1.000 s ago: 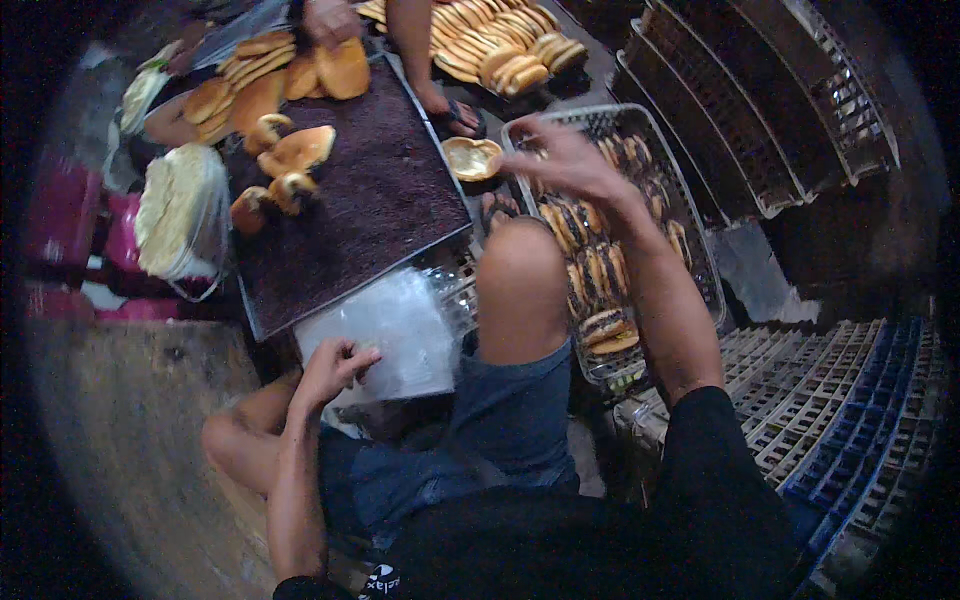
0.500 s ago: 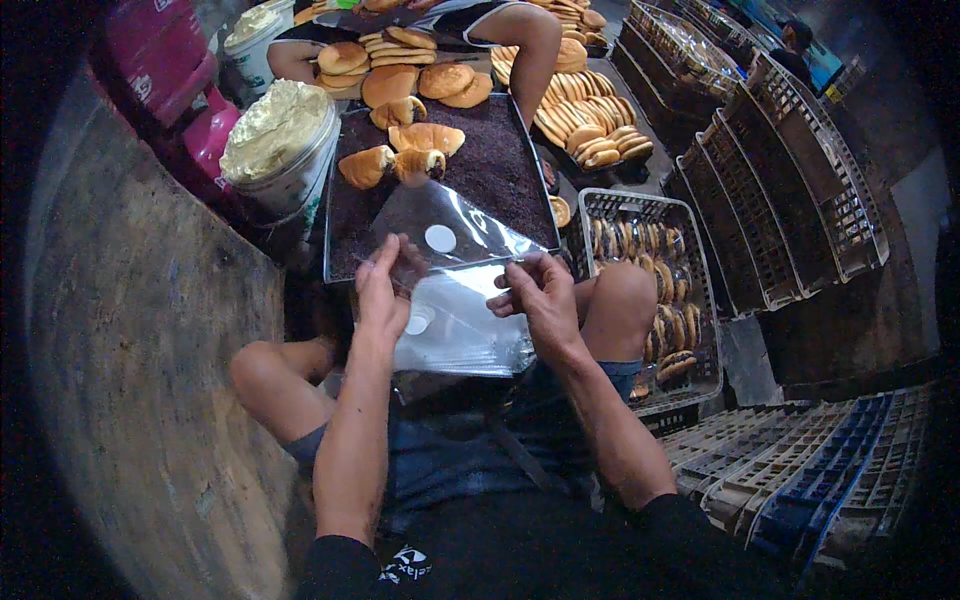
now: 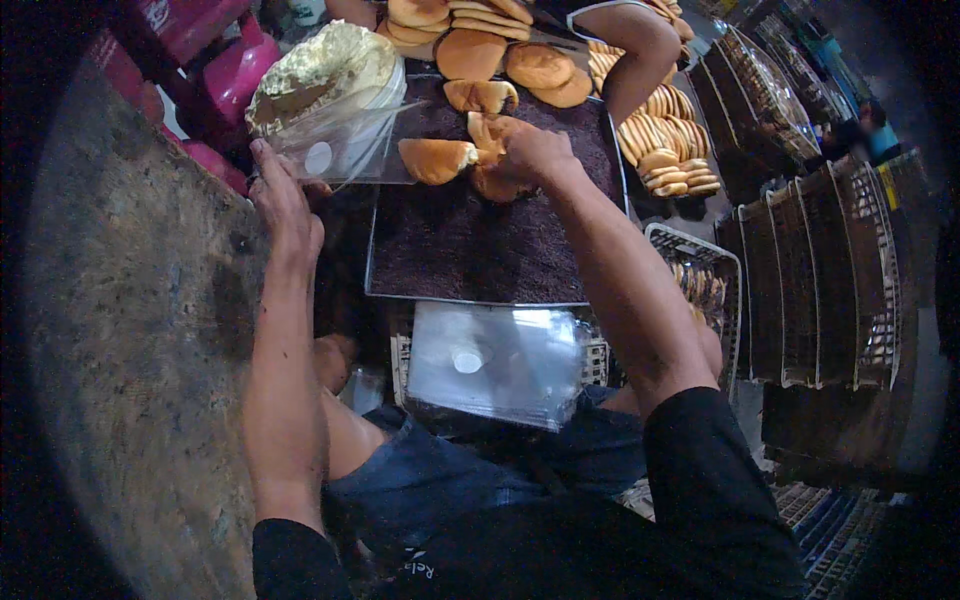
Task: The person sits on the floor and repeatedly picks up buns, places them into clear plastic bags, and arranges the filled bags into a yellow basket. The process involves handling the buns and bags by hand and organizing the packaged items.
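Note:
A clear plastic bag (image 3: 350,165) with a white round label is held by its edge in my left hand (image 3: 285,200), beside the tub of pale cream. My right hand (image 3: 537,155) reaches over the tray (image 3: 480,298) of dark crumbs, its fingers closed on a bun half (image 3: 484,132). Those fingers hide part of that piece. Two more bun halves lie close by: one to its left (image 3: 432,161) and one behind (image 3: 480,97). Another bread piece (image 3: 498,186) shows just under my right hand. A stack of clear bags (image 3: 500,380) rests before my lap.
The cream tub (image 3: 385,105) stands at the far left, near pink gas cylinders (image 3: 235,75). Round buns (image 3: 471,55) pile behind the tray, by another person's leg (image 3: 640,60). At right are rows of buns (image 3: 665,125), a crate of wrapped buns (image 3: 735,300) and stacked crates (image 3: 830,270).
Both hands were together at a bag over the stack. My left hand has moved left with a bag; my right has gone forward and taken hold of a bun half. The view has shifted.

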A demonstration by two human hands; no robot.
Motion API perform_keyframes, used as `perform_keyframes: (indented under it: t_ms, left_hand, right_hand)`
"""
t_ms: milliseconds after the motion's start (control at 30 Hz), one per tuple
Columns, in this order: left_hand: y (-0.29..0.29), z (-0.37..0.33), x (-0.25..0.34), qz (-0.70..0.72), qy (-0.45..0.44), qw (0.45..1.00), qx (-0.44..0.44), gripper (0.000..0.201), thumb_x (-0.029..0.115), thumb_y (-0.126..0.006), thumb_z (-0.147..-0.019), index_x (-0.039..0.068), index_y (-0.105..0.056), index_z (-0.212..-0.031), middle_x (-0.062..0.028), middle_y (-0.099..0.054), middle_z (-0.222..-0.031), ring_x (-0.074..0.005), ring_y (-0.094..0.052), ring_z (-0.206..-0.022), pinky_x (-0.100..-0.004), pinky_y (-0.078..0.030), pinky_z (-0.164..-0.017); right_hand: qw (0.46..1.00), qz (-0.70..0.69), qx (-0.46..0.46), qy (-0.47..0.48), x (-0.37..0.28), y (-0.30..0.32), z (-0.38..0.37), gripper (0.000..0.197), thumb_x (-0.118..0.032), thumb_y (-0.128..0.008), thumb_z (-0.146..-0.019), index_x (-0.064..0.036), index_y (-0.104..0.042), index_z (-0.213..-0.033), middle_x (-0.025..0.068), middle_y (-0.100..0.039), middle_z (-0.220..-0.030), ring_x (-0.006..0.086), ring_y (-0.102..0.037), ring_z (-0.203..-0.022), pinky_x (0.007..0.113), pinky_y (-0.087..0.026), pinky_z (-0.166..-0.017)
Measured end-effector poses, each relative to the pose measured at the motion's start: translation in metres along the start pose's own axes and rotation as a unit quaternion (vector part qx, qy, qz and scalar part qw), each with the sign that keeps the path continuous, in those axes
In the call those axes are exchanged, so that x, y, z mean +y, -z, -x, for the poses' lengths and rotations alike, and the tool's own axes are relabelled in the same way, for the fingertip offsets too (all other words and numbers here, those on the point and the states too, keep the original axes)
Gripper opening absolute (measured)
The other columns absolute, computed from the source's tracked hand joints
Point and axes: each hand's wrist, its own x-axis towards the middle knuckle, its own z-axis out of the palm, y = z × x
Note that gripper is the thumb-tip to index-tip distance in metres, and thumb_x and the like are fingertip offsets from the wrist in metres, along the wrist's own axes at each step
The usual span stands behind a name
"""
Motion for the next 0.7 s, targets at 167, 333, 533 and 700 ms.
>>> perform_keyframes:
  t_ms: [167,333,533,700]
  left_hand:
    - [-0.007,0.013,0.013,0.05,0.012,0.998,0.036,0.045,0.051,-0.05,-0.093,0.007,-0.062,-0.095,-0.0058,-0.06,-0.088,-0.0186,-0.059,-0.083,-0.034,-0.05,-0.072]
    - [0.002,0.03,0.034,0.011,0.045,0.999,-0.016,0.047,0.049,-0.048,-0.094,0.006,-0.058,-0.11,-0.0084,-0.06,-0.1,-0.0182,-0.057,-0.089,-0.0327,-0.048,-0.073]
    - [-0.026,0.053,0.027,0.045,0.069,0.994,-0.077,0.053,0.053,-0.046,-0.093,0.006,-0.06,-0.11,-0.0076,-0.061,-0.099,-0.0186,-0.056,-0.089,-0.0338,-0.046,-0.077]
    - [-0.015,0.056,0.039,0.043,0.049,0.997,-0.029,0.051,0.051,-0.049,-0.092,0.004,-0.061,-0.109,-0.0068,-0.063,-0.089,-0.017,-0.058,-0.074,-0.032,-0.048,-0.066]
  right_hand:
    - [0.988,0.149,-0.003,0.046,-0.044,-0.019,0.014,0.033,-0.038,-0.06,-0.08,-0.0082,-0.067,-0.092,0.0119,-0.067,-0.094,0.0227,-0.064,-0.089,0.044,-0.042,-0.077]
    - [0.979,0.044,0.198,-0.012,-0.017,-0.057,0.112,0.035,-0.024,-0.067,-0.076,-0.0099,-0.06,-0.107,0.0106,-0.065,-0.09,0.0255,-0.059,-0.093,0.043,-0.037,-0.084]
    - [0.959,-0.137,0.208,-0.137,0.021,-0.108,0.152,0.038,-0.015,-0.07,-0.075,-0.0066,-0.059,-0.11,0.0132,-0.066,-0.093,0.0316,-0.061,-0.09,0.043,-0.043,-0.083]
    - [0.96,-0.223,0.062,-0.158,0.076,-0.052,0.125,0.044,-0.028,-0.078,-0.069,-0.0016,-0.062,-0.102,0.0195,-0.066,-0.097,0.0355,-0.064,-0.089,0.043,-0.05,-0.077]
